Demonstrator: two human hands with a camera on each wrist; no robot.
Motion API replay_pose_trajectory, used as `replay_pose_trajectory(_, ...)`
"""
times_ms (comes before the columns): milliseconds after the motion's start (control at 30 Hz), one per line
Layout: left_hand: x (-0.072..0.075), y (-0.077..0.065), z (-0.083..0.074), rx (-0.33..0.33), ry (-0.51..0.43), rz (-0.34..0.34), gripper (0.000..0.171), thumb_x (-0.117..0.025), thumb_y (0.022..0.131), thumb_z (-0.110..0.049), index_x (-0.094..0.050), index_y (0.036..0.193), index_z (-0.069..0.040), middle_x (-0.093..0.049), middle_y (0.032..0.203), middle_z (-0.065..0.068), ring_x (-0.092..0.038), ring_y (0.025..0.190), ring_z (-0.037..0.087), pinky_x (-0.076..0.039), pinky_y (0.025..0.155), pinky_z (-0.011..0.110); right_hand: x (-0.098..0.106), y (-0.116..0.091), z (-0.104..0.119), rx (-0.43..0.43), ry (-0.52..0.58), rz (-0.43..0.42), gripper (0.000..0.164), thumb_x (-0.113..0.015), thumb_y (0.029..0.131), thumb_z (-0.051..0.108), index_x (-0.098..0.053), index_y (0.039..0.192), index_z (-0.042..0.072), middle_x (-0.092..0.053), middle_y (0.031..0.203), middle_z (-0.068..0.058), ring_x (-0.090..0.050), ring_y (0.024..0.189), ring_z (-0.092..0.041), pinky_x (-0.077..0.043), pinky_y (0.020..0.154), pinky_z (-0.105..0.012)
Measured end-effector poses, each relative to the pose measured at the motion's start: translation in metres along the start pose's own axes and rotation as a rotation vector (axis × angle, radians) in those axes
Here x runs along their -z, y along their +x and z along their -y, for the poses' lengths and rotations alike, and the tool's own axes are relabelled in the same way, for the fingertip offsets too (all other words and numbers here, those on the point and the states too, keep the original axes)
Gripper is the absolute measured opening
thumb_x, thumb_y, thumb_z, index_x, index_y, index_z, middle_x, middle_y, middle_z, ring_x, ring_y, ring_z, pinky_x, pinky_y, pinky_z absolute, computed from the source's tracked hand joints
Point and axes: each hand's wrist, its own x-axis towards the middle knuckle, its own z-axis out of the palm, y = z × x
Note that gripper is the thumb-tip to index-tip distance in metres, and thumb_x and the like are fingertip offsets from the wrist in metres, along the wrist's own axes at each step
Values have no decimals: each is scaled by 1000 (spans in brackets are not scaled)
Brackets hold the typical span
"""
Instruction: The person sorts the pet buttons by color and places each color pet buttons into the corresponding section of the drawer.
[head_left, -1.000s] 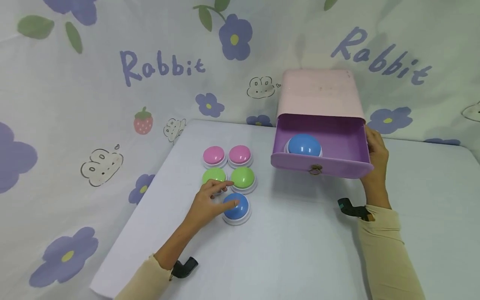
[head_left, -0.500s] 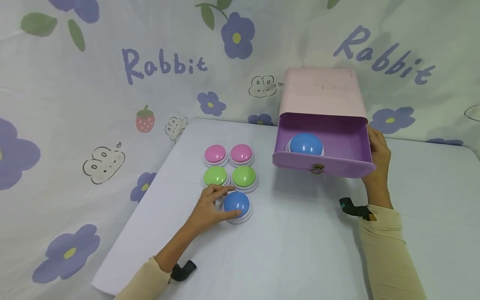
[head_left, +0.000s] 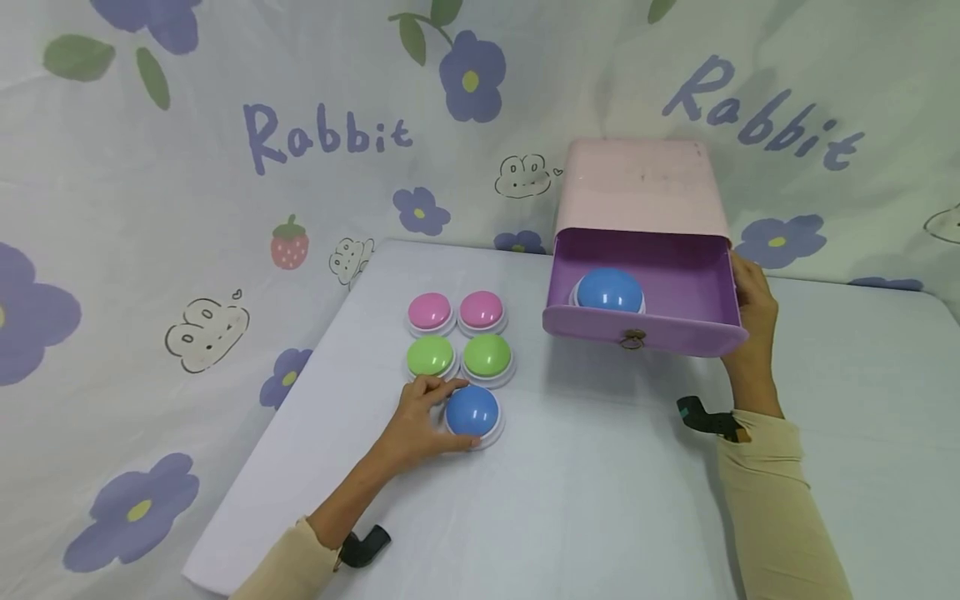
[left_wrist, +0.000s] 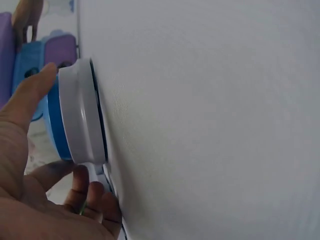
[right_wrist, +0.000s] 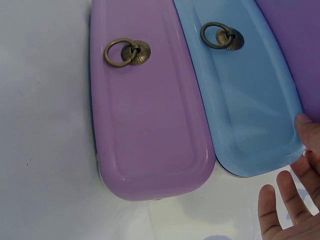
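Observation:
My left hand [head_left: 416,421] pinches a blue dome-topped push button [head_left: 472,411] by its edges. In the left wrist view, the thumb is at one side of the button's white base [left_wrist: 82,110], the fingers at the other. My right hand [head_left: 752,304] rests against the right side of a small pink cabinet [head_left: 643,185], with its fingers loosely extended and spread. Its thumb touches the corner of a blue drawer [right_wrist: 257,95] in the right wrist view. The cabinet's top purple drawer [head_left: 705,335] is pulled out and has another blue button [head_left: 609,290] in it.
Behind the held button stand two green buttons [head_left: 487,355] and two pink buttons [head_left: 481,309] in rows on the white table [head_left: 585,492]. A lower purple drawer [right_wrist: 150,115] is shut, with a brass ring pull [right_wrist: 120,52]. A printed cloth [head_left: 322,67] hangs behind.
My left hand has come down and closed in on the near blue button, thumb moving towards its near edge and fingers to its far edge. The right hand stays at the cabinet.

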Motion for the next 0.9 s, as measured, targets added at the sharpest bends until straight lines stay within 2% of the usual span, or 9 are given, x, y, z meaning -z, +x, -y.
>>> replay_pose_trajectory(233, -3, 2, 3, -36, 29, -4, 87, -87, 53, -43, -52, 131, -25, -37, 110, -1, -30, 110, 19, -41, 88, 42, 2, 1, 0, 5, -3, 1, 39, -52, 86, -12, -53, 124, -5, -56, 114, -7, -49, 102, -10, -41, 85, -17)
replay_pose_trajectory(333, -5, 1, 4, -51, 49, -15, 88, -88, 52, -43, -52, 130, -22, -37, 111, 0, -31, 109, 19, -42, 89, 42, 1, 0, 0, -9, -10, 1, 40, -53, 86, -12, -54, 124, -4, -56, 113, -6, -49, 98, -7, -41, 80, -15)
replay_pose_trajectory(500, -6, -2, 7, -66, 46, -50, 87, -87, 51, -46, -54, 127, -22, -37, 112, -3, -32, 110, 17, -42, 89, 44, 0, -1, 2, -3, -62, 19, 41, -52, 85, -13, -54, 125, -3, -56, 116, -11, -49, 99, -5, -40, 78, -14)
replay_pose_trajectory(600, -2, -3, 5, -85, 35, -74, 85, -86, 51, -48, -54, 126, -24, -38, 113, -4, -34, 111, 17, -43, 88, 44, -1, -2, 3, 3, -64, 23, 40, -52, 85, -14, -53, 124, -5, -55, 116, -14, -49, 101, -6, -40, 80, -14)
replay_pose_trajectory(733, 5, -2, -1, -97, 13, -92, 86, -84, 53, -51, -53, 127, -21, -38, 115, -2, -35, 112, 19, -44, 87, 45, 0, -1, 4, 21, -71, 24, 39, -52, 86, -13, -52, 124, -6, -54, 116, -17, -49, 103, -7, -41, 83, -14)
replay_pose_trajectory(900, 17, 2, -9, -74, 3, -101, 88, -81, 56, -55, -49, 131, -21, -37, 116, -1, -36, 113, 21, -44, 88, 47, 1, 0, 6, 12, -43, 12, 39, -51, 85, -14, -52, 124, -7, -54, 116, -19, -50, 102, -9, -41, 84, -15)
